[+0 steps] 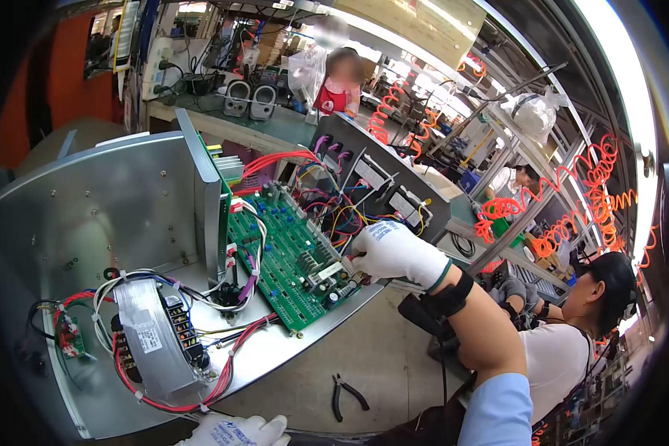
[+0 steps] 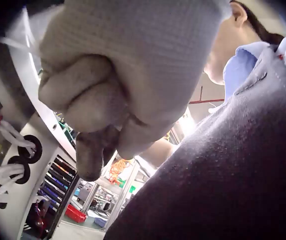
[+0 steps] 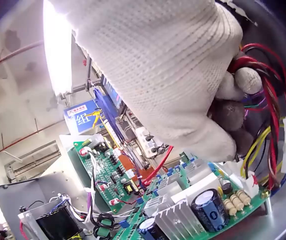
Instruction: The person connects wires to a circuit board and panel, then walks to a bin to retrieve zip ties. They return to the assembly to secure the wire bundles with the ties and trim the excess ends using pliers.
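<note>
My right hand (image 1: 400,256), in a white knit glove, reaches over the right edge of the large green circuit board (image 1: 279,253). In the right wrist view its fingers curl round a bundle of red and black wires (image 3: 272,95). The thumb is low over the board's edge, close by a white connector (image 3: 250,184); the fingertips are partly hidden behind the wires. My gloved left hand (image 1: 234,431) is low at the front edge of the metal chassis (image 1: 267,349). Its fingers are loosely bent in the left wrist view (image 2: 98,95), with nothing visible in them.
A transformer (image 1: 150,334) with cable-tied wires sits on the chassis's left side. Black-handled cutters (image 1: 347,398) lie on the bench in front. A dark panel with wiring (image 1: 394,182) stands behind the board. Another person (image 1: 565,327) works close by on the right.
</note>
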Tool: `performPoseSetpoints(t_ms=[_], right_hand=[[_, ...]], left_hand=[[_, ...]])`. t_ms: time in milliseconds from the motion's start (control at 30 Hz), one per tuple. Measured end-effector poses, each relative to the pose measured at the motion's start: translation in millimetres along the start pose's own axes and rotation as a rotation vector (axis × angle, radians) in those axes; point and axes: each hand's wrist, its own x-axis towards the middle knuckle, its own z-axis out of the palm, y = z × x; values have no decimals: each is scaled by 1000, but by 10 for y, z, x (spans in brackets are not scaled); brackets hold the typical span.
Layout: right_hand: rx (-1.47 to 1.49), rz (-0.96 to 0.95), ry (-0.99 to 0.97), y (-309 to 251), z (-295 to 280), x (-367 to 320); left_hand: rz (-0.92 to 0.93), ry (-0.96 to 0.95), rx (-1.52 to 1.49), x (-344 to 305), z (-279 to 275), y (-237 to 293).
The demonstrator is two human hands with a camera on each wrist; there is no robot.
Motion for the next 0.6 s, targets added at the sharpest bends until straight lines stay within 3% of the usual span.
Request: performPoseSetpoints(t_ms=[600], right_hand=[[-102,22,-29,-65,-2,37]], left_hand=[[48,-72,-119,190,46,-186]])
